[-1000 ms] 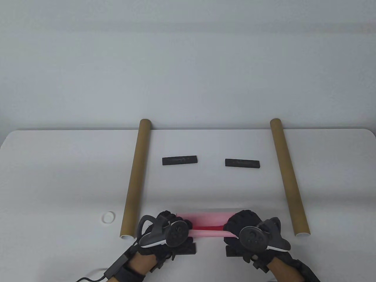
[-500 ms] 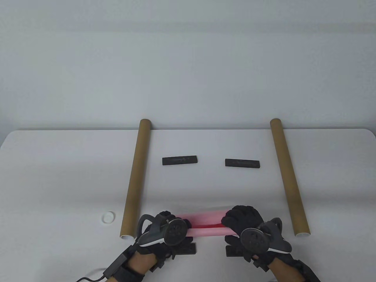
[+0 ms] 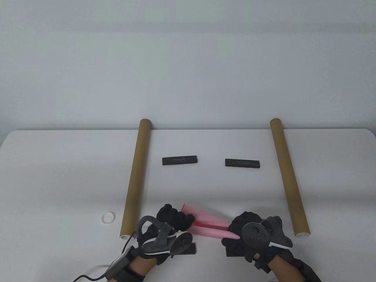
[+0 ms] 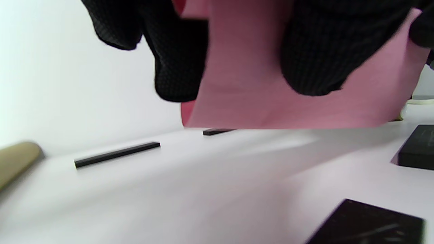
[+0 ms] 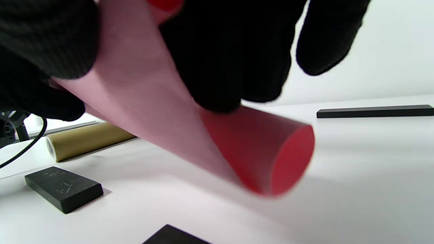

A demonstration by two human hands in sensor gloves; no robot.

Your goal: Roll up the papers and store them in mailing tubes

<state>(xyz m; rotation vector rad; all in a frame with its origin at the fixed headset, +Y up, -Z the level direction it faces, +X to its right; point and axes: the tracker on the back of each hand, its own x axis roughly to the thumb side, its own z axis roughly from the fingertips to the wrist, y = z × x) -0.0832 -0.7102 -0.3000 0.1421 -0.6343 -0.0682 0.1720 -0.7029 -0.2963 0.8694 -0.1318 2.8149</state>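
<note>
Item: pink rolled paper [image 3: 205,223], lifted off the white table [image 3: 58,176] at its near edge, between two cardboard tubes [image 3: 135,176]. Left hand [image 3: 173,221] fingers curled around one end; right hand [image 3: 245,232] clenched around the other. Black bars [image 3: 179,160] lie beyond.

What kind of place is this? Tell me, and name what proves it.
Probably a staged recording bench, not a mailroom: a bare white table against a plain pale wall, two brown cardboard mailing tubes laid out symmetrically, flat black bar weights, and black-gloved hands with trackers holding a rolled pink paper sheet.
</note>
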